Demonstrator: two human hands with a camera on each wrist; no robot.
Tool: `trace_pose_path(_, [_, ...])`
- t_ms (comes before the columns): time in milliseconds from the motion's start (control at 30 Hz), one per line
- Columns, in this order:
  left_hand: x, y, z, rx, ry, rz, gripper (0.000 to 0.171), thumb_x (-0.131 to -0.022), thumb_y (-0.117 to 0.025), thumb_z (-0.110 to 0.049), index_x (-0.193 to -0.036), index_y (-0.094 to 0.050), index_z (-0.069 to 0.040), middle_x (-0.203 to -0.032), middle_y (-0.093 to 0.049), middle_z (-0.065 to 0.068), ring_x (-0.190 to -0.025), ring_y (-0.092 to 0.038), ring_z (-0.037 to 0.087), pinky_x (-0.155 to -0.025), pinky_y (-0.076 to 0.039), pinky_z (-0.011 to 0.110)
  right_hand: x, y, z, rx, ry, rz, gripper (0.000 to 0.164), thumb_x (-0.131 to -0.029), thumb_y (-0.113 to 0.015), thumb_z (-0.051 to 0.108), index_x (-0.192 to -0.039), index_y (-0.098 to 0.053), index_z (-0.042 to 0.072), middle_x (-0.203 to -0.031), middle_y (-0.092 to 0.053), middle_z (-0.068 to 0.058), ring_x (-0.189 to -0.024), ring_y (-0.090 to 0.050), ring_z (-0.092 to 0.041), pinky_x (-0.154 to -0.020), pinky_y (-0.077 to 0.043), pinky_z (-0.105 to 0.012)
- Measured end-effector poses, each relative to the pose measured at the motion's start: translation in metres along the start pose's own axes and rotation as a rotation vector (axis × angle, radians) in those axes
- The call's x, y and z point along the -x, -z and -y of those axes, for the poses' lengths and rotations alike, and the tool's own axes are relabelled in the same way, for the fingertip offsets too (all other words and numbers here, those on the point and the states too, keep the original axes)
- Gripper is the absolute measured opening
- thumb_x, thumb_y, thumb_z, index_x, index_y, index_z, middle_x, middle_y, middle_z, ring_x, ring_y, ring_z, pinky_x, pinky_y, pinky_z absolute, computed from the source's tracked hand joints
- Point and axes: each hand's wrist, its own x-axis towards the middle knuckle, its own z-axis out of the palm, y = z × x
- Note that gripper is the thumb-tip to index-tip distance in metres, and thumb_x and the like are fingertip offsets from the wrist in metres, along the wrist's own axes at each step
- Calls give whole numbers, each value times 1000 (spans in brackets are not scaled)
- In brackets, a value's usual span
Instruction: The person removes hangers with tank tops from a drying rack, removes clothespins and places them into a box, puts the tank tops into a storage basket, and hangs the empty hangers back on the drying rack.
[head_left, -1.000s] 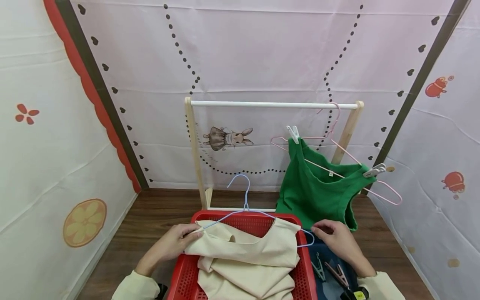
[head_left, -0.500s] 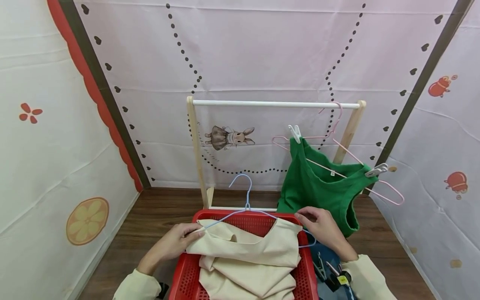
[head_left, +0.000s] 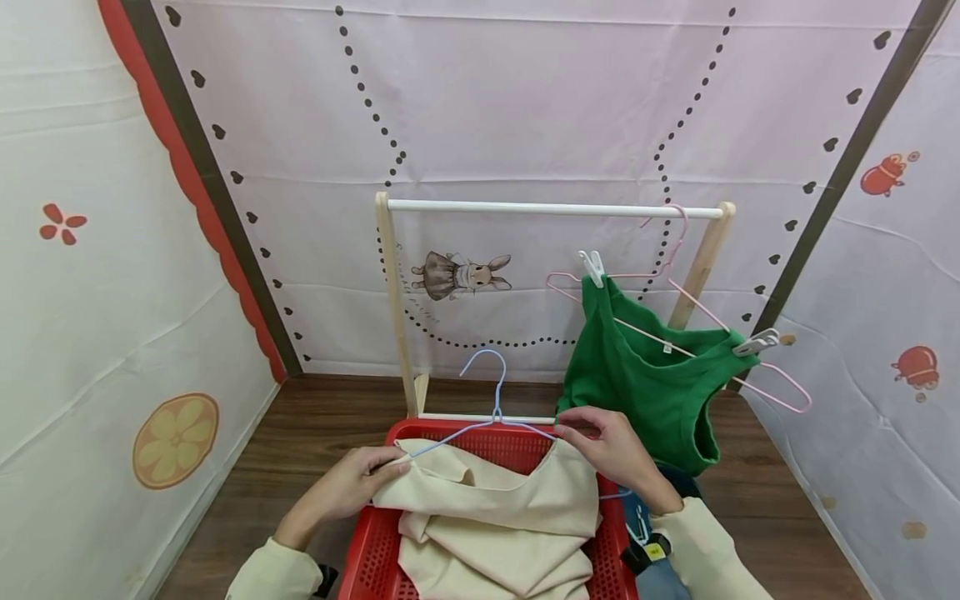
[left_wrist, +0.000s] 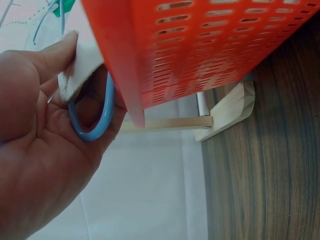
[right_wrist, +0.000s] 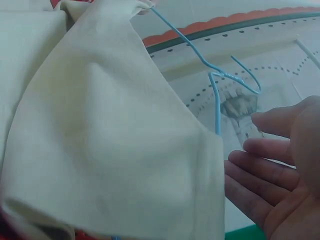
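A sleeveless cream top lies over the red basket with a light blue hanger through its shoulders, hook upward. My left hand pinches the left shoulder of the top. In the left wrist view, the thumb presses the cream fabric, and the rounded end of the blue hanger pokes out below it. My right hand is beside the top's right shoulder, near the hanger's sloping arm. The right wrist view shows its fingers loosely bent, with nothing between them and the thumb.
Under the top stands the red basket. Behind it is a rack with a white bar, bearing a green top on a pink hanger with white clips. Dark blue cloth lies right of the basket.
My right hand has moved left and slightly up, from the hanger's right end to the top's right shoulder. The left hand keeps its grip; the cream top stays in place.
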Motion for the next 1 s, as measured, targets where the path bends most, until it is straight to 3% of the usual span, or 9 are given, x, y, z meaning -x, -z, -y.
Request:
trace_pose_path(200, [0, 0, 0, 4, 8, 1, 16, -101, -57, -32, -102, -70, -22, -80, -60, -5, -66, -52, 3, -59, -46, 24, -7, -11, 3, -16, 57, 43, 28, -92, -71, 18, -115, -71, 0, -108, -73, -11, -93, -70, -21, -79, -58, -30])
trace_pose_path(467, [0, -1, 1, 5, 18, -2, 17, -100, -58, -34, -101, -70, -22, -79, -60, -5, -66, -52, 3, -59, -46, 24, -10, -23, 6, -17, 87, 117, 24, -94, -69, 15, -116, -71, 5, -109, -72, -10, -91, -68, -18, -77, -56, -22])
trace_pose_path(833, [0, 0, 0, -1, 24, -2, 16, -100, -59, -34, -100, -70, -22, -79, -59, -6, -66, -52, 3, -59, -46, 23, -12, -29, 7, -19, 49, 158, 22, -93, -68, 9, -114, -74, 4, -99, -75, -7, -82, -69, -15, -72, -54, -19])
trace_pose_path(1000, [0, 0, -1, -4, 18, 3, 17, -100, -58, -34, -100, -70, -22, -78, -59, -6, -66, -52, 3, -59, -46, 23, -12, -30, 8, -31, 42, 157, 21, -93, -67, 6, -113, -73, 2, -100, -75, -10, -84, -72, -16, -76, -58, -27])
